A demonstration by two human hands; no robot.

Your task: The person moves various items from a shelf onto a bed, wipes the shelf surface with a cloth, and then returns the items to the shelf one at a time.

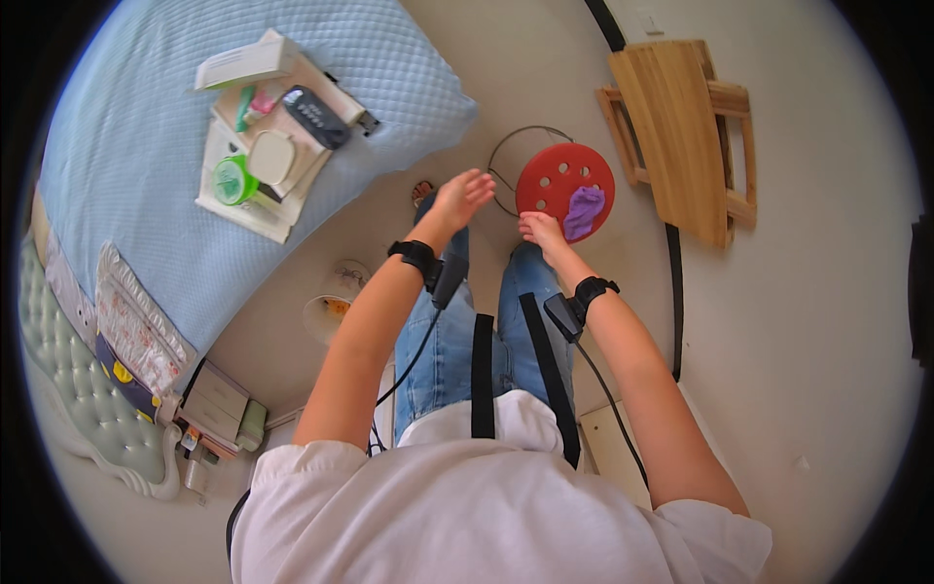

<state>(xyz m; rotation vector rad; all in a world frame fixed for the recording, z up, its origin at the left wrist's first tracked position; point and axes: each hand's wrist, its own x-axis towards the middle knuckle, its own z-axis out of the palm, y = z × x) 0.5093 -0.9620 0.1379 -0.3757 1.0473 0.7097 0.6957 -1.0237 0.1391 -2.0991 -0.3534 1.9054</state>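
Observation:
My left hand [464, 198] is held out in the air above my knee, palm partly turned inward, with nothing in it. Across from it, my right hand [543, 230] is at the near edge of a round red stool seat [552, 175] with holes in it; its fingers are loosely bent and no object shows in them. Whether the right hand touches the seat cannot be told. On the seat, just right of that hand, lies a crumpled purple cloth [584, 212]. A curved metal rod shows at the stool's left.
On the left, a bed with a light blue quilted cover [350, 66] bears boxes, a glasses case [316, 117] and a green-lidded container [233, 179]. A folded wooden table [675, 139] leans at the wall to the right. A bin [326, 319] stands beside my leg.

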